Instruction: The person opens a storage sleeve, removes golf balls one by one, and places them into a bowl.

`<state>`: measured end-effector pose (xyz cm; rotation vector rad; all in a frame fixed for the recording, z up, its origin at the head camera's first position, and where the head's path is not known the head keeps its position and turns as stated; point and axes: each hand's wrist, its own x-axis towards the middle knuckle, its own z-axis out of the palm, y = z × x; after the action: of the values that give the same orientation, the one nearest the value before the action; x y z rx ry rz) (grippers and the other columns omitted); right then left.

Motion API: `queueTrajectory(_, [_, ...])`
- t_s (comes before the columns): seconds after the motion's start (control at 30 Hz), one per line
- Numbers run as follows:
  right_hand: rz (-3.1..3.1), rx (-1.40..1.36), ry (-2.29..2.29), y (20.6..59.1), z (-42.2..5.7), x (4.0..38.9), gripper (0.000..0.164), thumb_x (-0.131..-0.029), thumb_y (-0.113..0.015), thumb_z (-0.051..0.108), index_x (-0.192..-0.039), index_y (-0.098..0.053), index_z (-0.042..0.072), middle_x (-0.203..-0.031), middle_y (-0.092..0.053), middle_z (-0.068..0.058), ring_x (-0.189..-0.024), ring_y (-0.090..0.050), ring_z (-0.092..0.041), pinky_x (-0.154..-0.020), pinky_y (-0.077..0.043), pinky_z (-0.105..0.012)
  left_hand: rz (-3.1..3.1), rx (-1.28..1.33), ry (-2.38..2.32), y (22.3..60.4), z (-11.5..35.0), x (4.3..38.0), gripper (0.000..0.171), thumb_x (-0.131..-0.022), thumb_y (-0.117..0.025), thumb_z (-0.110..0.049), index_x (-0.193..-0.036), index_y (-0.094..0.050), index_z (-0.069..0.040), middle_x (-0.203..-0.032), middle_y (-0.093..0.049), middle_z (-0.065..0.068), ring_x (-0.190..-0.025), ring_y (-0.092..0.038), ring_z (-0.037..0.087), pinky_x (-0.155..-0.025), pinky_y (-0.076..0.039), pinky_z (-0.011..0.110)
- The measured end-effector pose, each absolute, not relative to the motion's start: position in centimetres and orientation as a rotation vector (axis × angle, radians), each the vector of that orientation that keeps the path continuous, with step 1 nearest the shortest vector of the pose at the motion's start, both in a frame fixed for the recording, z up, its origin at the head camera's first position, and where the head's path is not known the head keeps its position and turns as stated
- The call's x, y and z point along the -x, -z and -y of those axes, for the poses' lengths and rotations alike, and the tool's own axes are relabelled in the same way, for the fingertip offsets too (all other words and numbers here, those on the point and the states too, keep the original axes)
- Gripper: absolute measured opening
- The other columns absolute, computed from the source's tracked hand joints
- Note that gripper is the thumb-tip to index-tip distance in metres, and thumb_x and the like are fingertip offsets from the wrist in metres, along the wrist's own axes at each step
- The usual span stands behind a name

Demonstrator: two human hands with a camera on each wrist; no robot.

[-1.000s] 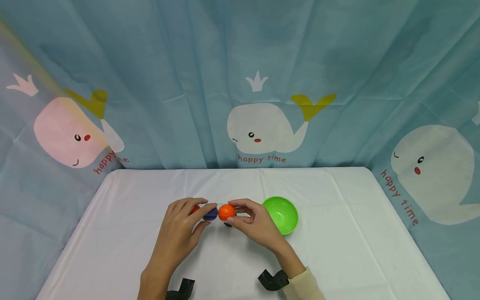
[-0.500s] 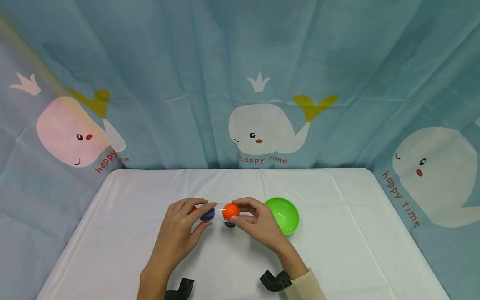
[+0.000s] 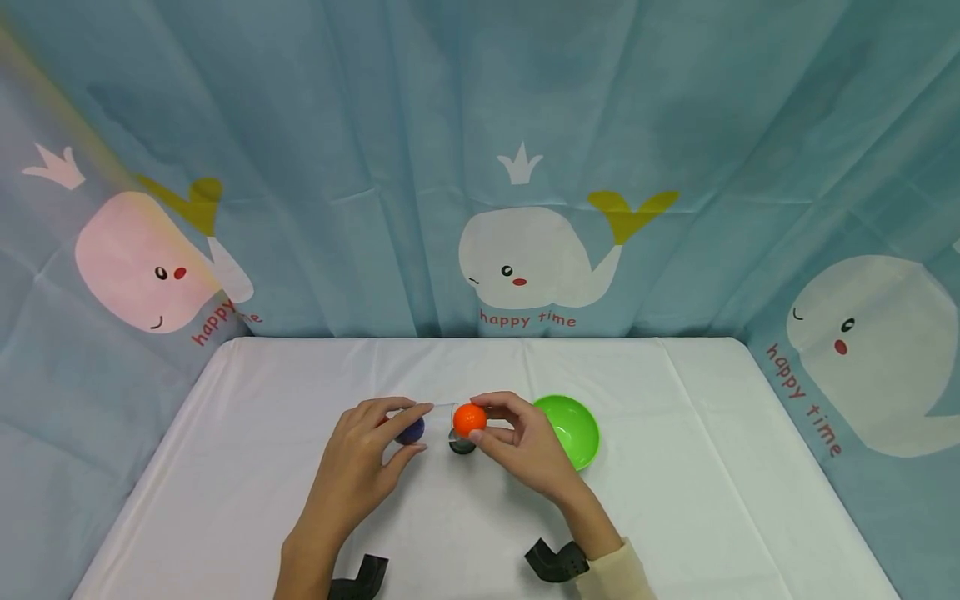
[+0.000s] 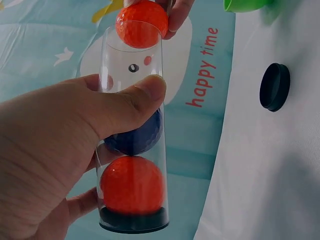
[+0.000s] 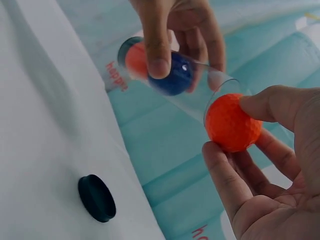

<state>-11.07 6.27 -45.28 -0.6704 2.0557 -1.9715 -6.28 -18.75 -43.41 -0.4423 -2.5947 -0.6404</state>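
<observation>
My left hand (image 3: 367,454) grips a clear plastic tube (image 4: 117,65), held tilted above the white table. In the left wrist view, one orange ball (image 4: 132,185) sits at its dark capped end (image 4: 134,220). A dark blue ball (image 4: 137,136) lies against that one, partly behind my thumb. At the tube's uncapped mouth, my right hand (image 3: 528,446) pinches another orange golf-type ball (image 5: 232,122) between thumb and fingers. This ball overlaps the rim; how much of it is inside I cannot tell.
A loose black cap (image 5: 96,198) lies on the white-covered table (image 3: 675,500) below the tube's mouth. Behind my right hand stands a green bowl (image 3: 573,429). A blue curtain with whale prints (image 3: 532,258) rises along the table's back edge.
My right hand has drawn the orange ball rightward, away from the blue ball, to the tube's mouth. The blue ball has shifted left inside the tube. My left hand has hardly moved.
</observation>
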Motion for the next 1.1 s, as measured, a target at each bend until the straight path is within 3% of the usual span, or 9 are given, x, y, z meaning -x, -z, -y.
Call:
queueTrajectory(0.27, [-2.196,0.711,1.930,44.3,-7.1,10.8,0.039,-0.096,-0.078,0.012,-0.133,-0.066,0.013,-0.135,-0.067,-0.009,-0.121,-0.067,-0.017,-0.098,-0.061,-0.027,2.625,0.387,0.710,43.5,18.9,6.3,0.063,-0.075,-0.097,-0.022,-0.134,-0.074,-0.016,-0.125,-0.075,0.003,-0.117,-0.067,0.024,-0.099,-0.058,0.051])
queueTrajectory(0.5, [-2.222,0.679,1.965,43.9,-8.3,10.9,0.040,-0.096,-0.078,0.009,-0.134,-0.065,0.008,-0.135,-0.067,-0.015,-0.120,-0.068,-0.017,-0.098,-0.061,-0.025,2.620,0.413,0.772,43.4,19.2,6.1,0.059,-0.084,-0.091,-0.025,-0.140,-0.069,-0.025,-0.128,-0.069,0.000,-0.121,-0.064,0.022,-0.096,-0.058,0.047])
queueTrajectory(0.73, [-2.293,0.636,1.983,43.9,-10.1,11.4,0.039,-0.095,-0.079,0.008,-0.132,-0.066,0.010,-0.135,-0.068,-0.013,-0.118,-0.069,-0.012,-0.096,-0.061,-0.025,2.607,0.429,0.850,43.5,19.6,6.0,0.064,-0.089,-0.087,-0.027,-0.147,-0.062,-0.032,-0.134,-0.066,-0.005,-0.110,-0.072,0.011,-0.086,-0.064,0.034])
queueTrajectory(1.1, [-2.417,0.545,1.889,44.2,-12.9,11.7,0.041,-0.096,-0.079,0.013,-0.135,-0.065,0.013,-0.135,-0.068,-0.010,-0.118,-0.068,-0.011,-0.096,-0.061,-0.023,2.581,0.434,0.771,43.3,19.9,6.0,0.066,-0.085,-0.090,-0.027,-0.145,-0.065,-0.033,-0.129,-0.069,-0.005,-0.113,-0.069,0.015,-0.087,-0.061,0.042])
